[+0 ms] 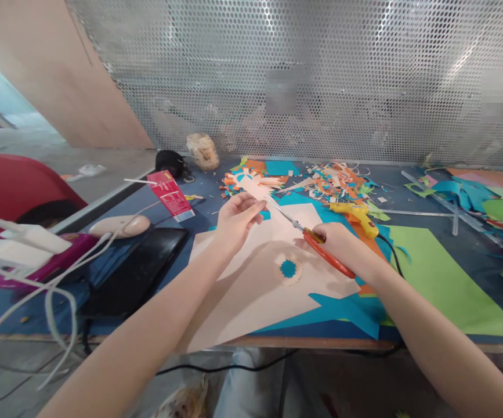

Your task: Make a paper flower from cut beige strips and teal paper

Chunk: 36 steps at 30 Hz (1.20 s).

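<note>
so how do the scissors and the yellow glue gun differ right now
The scissors are red-handled with bare metal blades; the glue gun is mostly yellow and trails a black cord.
The scissors are held in the right hand, while the glue gun lies among coloured papers.
Both are hand tools.

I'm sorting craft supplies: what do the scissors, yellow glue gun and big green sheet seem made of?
Scissors: blades probably polished steel, silvery and shiny; red handles likely plastic, glossy. Yellow glue gun: probably moulded plastic, given its even colour and rounded shape. Green sheet: matt paper or thin card, flat, straight-edged.
</note>
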Motion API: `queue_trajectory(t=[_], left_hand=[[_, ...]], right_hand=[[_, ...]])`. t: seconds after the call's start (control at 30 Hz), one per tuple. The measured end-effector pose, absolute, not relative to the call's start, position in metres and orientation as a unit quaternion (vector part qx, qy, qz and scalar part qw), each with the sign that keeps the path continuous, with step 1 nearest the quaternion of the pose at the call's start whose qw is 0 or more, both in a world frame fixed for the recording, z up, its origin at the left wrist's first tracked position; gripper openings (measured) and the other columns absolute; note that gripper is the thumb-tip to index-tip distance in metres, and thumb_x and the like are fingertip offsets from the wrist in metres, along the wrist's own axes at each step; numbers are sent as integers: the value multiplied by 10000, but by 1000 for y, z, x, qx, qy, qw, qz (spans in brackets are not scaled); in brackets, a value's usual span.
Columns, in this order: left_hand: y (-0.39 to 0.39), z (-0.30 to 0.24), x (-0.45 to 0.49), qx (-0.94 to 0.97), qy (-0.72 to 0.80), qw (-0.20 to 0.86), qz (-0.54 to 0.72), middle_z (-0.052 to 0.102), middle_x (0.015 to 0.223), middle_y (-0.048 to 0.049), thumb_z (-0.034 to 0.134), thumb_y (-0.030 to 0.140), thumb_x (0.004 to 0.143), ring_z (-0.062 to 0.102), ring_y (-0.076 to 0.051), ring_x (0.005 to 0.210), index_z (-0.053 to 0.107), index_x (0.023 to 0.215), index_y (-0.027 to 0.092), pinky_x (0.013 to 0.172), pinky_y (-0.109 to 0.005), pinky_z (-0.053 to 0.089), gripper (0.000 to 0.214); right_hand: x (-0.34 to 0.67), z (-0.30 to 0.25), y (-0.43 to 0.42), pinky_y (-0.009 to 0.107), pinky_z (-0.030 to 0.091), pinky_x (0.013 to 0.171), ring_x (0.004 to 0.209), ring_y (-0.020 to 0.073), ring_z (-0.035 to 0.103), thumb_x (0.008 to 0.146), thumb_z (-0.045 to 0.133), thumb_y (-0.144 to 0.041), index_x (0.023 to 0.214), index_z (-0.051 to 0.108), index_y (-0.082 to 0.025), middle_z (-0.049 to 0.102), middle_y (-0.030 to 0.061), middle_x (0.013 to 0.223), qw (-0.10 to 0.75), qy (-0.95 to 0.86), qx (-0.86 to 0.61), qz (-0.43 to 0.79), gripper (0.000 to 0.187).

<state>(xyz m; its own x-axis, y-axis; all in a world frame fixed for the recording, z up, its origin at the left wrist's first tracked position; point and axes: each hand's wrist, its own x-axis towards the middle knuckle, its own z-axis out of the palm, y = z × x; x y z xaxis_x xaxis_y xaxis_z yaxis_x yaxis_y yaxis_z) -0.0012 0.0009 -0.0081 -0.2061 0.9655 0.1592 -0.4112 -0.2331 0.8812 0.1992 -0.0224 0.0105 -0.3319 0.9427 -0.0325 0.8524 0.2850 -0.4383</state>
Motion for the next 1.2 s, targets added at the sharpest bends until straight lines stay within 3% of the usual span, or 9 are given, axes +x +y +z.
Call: queue_trajectory(t=[0.37,0.9,1.2], left_hand=[[2,-9,-3,381,354,516,680,603,597,20,782,171,475,574,-88,553,579,690,148,438,-176,387,297],[0,-9,-2,398,351,547,647,617,598,8,773,166,498,567,-83,556,614,712,134,438,-168,384,269],[1,-7,-2,382,358,532,665,623,561,2,773,253,504,595,-104,558,581,639,142,433,-172,412,260]], right_hand=[[199,10,-24,230,223,459,473,94,366,737,434,-615,553,487,-179,496,1,541,133,-789,-563,208,476],[198,10,-25,232,212,460,477,88,352,742,437,-610,560,493,-177,484,-5,541,135,-783,-570,211,474],[197,11,-26,228,206,445,460,83,341,755,464,-531,561,490,-179,479,-9,539,135,-781,-574,205,403]])
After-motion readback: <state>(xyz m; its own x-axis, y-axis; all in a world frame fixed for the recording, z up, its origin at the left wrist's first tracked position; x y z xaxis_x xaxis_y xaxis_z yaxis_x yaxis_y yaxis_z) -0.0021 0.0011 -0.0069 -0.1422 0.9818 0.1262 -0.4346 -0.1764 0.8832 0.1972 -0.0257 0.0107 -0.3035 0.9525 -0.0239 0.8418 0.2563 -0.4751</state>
